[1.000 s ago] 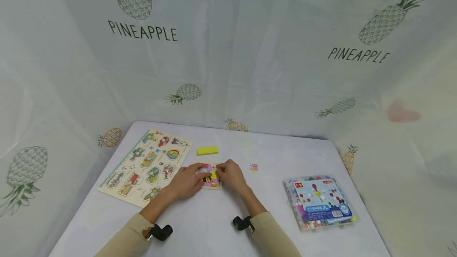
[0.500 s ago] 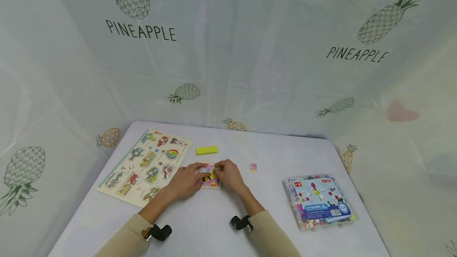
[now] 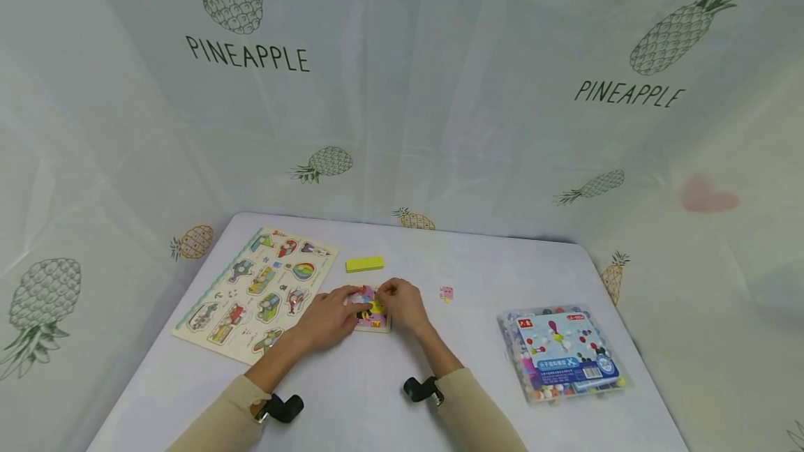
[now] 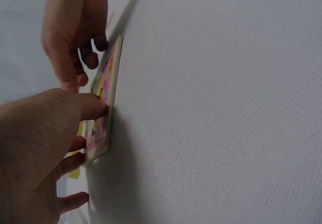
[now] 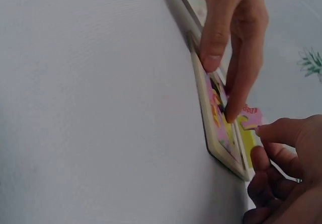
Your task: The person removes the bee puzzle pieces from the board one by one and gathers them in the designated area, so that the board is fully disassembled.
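A small wooden jigsaw board (image 3: 380, 324) with a pink and yellow picture lies flat between my hands. My left hand (image 3: 329, 319) rests on its left side; in the left wrist view the thumb (image 4: 93, 106) presses on the picture, and other fingers touch near the edge. My right hand (image 3: 404, 304) is at the board's upper right. Its thumb and fingers pinch a pink jigsaw piece (image 5: 251, 117) with red marks, held tilted above the board in the right wrist view. Fingers hide part of the picture.
Left of the board lies a large vehicle puzzle (image 3: 251, 305), partly behind my left arm. A yellow block (image 3: 364, 264) sits beyond the board. One loose pink piece (image 3: 447, 294) lies to the right, and a clear box of coloured parts (image 3: 562, 354) farther right.
My right hand has shifted slightly up and left, its fingertips lifting a little from the board's upper right. The left hand has stayed in place on the board.
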Demonstrator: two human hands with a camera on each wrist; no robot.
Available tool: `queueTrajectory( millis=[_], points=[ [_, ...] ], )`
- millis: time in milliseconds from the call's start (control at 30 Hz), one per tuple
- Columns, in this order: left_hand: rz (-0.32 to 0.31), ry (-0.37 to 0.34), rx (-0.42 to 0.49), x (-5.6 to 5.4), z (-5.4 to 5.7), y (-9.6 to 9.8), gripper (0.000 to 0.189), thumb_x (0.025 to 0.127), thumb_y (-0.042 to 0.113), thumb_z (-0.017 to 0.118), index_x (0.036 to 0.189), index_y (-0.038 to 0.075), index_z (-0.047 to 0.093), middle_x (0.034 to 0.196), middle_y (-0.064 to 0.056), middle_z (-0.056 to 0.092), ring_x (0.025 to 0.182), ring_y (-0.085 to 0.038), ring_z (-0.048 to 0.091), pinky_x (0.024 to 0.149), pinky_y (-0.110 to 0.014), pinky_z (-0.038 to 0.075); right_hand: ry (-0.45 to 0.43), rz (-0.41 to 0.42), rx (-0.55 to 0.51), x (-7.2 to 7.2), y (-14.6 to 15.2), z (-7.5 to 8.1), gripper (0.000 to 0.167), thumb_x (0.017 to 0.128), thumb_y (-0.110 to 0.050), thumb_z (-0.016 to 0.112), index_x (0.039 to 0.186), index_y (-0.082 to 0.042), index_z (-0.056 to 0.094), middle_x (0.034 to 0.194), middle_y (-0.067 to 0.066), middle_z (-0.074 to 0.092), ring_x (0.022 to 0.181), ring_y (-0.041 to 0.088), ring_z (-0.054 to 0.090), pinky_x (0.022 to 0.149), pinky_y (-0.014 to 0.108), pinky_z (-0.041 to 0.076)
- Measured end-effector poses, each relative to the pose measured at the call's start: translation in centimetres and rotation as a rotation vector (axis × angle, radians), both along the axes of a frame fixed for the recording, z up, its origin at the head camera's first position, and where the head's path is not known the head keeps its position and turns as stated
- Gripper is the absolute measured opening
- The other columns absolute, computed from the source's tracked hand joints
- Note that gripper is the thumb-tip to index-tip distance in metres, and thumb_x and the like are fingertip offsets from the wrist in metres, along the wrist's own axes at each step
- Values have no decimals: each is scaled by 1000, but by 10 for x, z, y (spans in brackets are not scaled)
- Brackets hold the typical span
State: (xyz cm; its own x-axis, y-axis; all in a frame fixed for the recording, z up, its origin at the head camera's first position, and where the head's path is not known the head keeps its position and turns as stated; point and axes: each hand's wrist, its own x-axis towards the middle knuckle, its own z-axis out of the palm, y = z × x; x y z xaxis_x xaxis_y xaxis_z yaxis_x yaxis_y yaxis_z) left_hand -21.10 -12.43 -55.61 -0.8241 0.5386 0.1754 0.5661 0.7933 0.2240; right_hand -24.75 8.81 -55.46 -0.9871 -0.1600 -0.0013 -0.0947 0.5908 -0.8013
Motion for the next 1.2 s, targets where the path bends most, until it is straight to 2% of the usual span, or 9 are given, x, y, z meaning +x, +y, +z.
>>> queueTrajectory(
  millis=[233,467,633,800,1000,1200],
  points=[
    [7,-39,-9,-1,-1,-1,36,97,25,64,132,31,68,146,-11,51,134,-30,50,96,-58,44,-5,-48,-136,-4,25,4,11,96,-23,67,92,-13,73,85,2,73,73,15,63,61,28,50],
    [-1,-34,6,-2,-4,-4,36,97,26,63,132,31,68,147,-11,51,135,-30,49,98,-58,43,15,-129,-141,-11,60,13,10,94,-22,69,94,-13,74,84,1,75,77,20,67,63,29,49],
    [-8,-23,21,-2,-4,-4,35,97,25,64,131,29,69,146,-12,51,135,-31,49,97,-59,43,10,-168,-103,-13,83,15,11,93,-22,71,97,-12,75,85,0,74,82,22,69,66,32,50],
    [-18,-15,35,-2,-4,-5,35,97,23,64,131,29,69,147,-12,51,136,-31,48,97,-59,43,23,-165,-9,-14,99,10,12,92,-21,72,99,-12,76,89,1,74,80,17,66,65,32,50],
    [-24,-16,46,-2,-4,-4,35,97,22,64,130,28,70,146,-11,52,135,-31,49,97,-59,43,53,-152,36,-13,110,5,10,92,-14,71,98,-8,77,89,5,75,73,15,67,61,30,52],
    [-26,-13,58,-2,-3,-2,34,96,21,65,129,28,71,146,-13,52,134,-32,50,94,-58,44,80,-162,95,-11,114,1,8,92,-13,72,96,-10,77,88,4,74,74,14,65,61,29,51]
  ],
)
